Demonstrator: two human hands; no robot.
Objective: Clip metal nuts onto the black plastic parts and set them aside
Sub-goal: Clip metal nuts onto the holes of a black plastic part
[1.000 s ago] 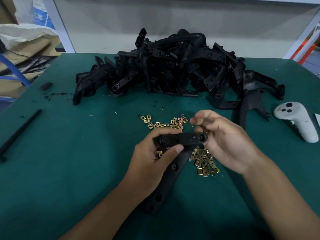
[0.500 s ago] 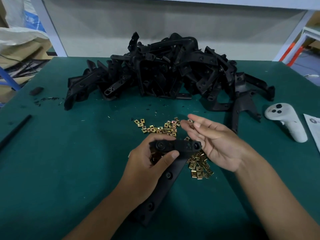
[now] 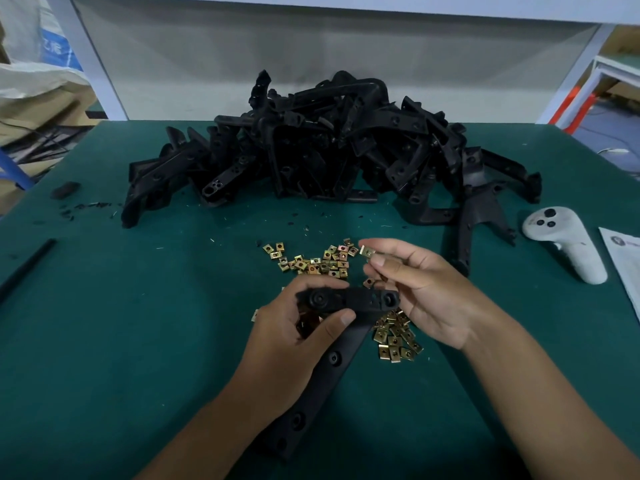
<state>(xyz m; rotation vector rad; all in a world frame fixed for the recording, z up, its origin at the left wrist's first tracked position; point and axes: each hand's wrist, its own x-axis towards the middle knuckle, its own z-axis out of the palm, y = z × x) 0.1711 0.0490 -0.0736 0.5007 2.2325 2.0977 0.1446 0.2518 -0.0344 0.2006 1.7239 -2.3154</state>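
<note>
While the left hand (image 3: 294, 327) gripped a black T-shaped plastic part (image 3: 332, 358) above the green bench (image 3: 121, 341), the right hand (image 3: 415, 292) pinched one clip nut (image 3: 367, 251) beside its crossbar; loose clip nuts (image 3: 311, 261) lay just beyond, before the heap of black parts (image 3: 329, 147).
</note>
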